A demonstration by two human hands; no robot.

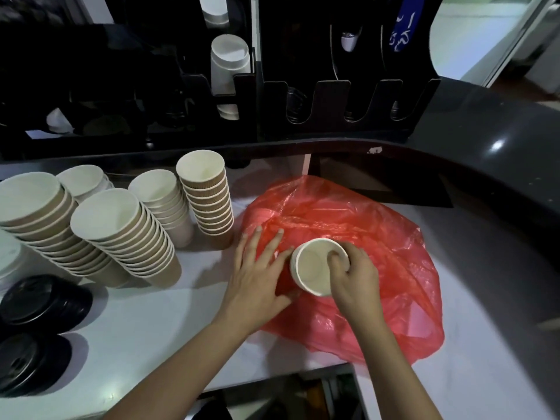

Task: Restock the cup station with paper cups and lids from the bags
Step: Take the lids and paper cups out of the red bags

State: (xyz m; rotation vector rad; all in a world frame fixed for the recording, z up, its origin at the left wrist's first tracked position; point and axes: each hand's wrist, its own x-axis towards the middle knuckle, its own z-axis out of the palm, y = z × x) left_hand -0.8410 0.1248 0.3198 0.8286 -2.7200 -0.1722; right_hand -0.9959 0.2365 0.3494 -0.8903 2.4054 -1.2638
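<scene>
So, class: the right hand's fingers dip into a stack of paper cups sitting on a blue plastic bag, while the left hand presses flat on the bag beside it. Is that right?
One detail is off: the plastic bag is red, not blue, as the head view shows. The right hand does have its fingers inside the stack of paper cups, and the left hand lies flat on the bag beside it.

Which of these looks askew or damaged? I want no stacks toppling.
The two tall stacks of brown paper cups at the left lean markedly leftward, unlike the straighter ribbed stack. No spills or damage show.
</scene>
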